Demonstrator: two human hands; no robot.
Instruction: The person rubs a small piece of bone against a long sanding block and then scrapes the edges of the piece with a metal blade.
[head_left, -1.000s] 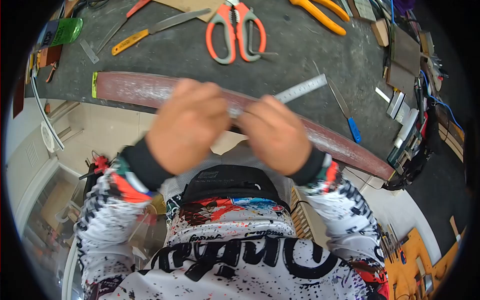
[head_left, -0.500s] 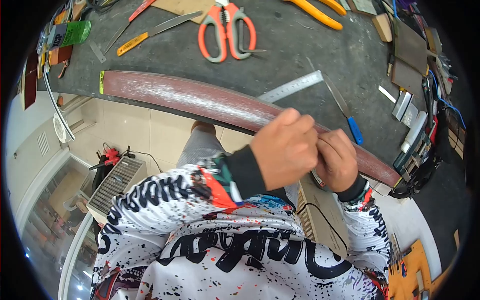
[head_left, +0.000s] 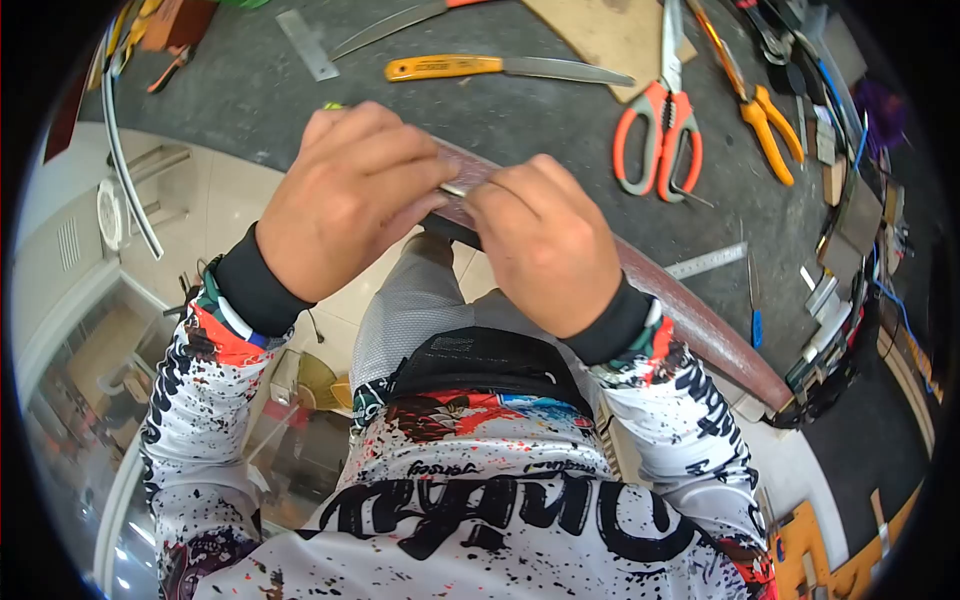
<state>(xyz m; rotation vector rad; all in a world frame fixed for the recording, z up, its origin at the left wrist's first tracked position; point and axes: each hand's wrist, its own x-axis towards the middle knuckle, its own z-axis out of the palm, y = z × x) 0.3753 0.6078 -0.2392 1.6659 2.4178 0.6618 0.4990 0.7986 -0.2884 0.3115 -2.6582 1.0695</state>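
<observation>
A long reddish-brown sanding strip (head_left: 690,310) with whitish wear runs along the table's near edge, passing under both hands. My left hand (head_left: 360,195) is over its left part, fingers closed on one end of a small thin metallic piece (head_left: 453,189). From the other side, my right hand (head_left: 545,240) pinches the same piece, fingertips closed. The piece lies on or just above the strip; most of it is hidden by the fingers, so its shape is unclear.
Beyond the strip on the dark table (head_left: 560,130) are a yellow-handled knife (head_left: 445,67), scissors with orange-grey handles (head_left: 655,145), yellow pliers (head_left: 770,130), a steel ruler (head_left: 708,261) and a blue-handled tool (head_left: 756,325). Assorted tools crowd the right edge.
Both hands have moved left along the strip and are now a little farther apart, exposing the thin piece between them. The view has shifted left too.
</observation>
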